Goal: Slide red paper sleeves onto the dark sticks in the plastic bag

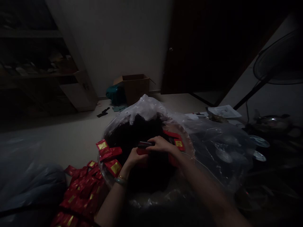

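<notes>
Centrally, right hand point(159, 144) pinches dark tool point(145, 144) — basket rim point(191, 138) apart.

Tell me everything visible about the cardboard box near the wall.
The cardboard box is brown, upright on the floor, top open, flaps spread left and right. A teal bundle lies at its left side. Whitish plastic in front hides part of its base; its contents cannot be made out.

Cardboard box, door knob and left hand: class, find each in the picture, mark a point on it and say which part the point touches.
Cardboard box point(137, 90): head view, on its front side.
Door knob point(170, 49): head view, on its rounded front.
Left hand point(134, 157): head view, on its back.
</notes>
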Motion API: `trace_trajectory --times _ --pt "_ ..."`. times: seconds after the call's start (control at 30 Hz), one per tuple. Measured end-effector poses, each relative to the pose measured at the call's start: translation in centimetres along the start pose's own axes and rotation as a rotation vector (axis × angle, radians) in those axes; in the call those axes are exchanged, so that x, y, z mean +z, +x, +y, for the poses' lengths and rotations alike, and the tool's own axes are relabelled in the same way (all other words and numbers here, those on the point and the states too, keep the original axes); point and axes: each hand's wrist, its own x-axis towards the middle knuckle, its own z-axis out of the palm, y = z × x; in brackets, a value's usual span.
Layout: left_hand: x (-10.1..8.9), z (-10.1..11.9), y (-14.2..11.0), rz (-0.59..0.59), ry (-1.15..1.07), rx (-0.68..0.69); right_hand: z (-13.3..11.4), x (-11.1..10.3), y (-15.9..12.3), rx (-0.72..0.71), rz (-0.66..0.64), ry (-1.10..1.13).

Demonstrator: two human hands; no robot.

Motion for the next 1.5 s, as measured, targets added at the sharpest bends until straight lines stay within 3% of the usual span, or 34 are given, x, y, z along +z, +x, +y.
trace_trajectory --times 0.27,1.5 --pt "-0.1 -0.5 0.2 0.004 0.038 -0.002 -0.1 0.2 -0.1 0.026 0.009 -0.125" --pt "-0.2 -0.1 0.3 0.022 0.061 0.004 -0.5 1.1 -0.3 0.073 0.003 -0.161"
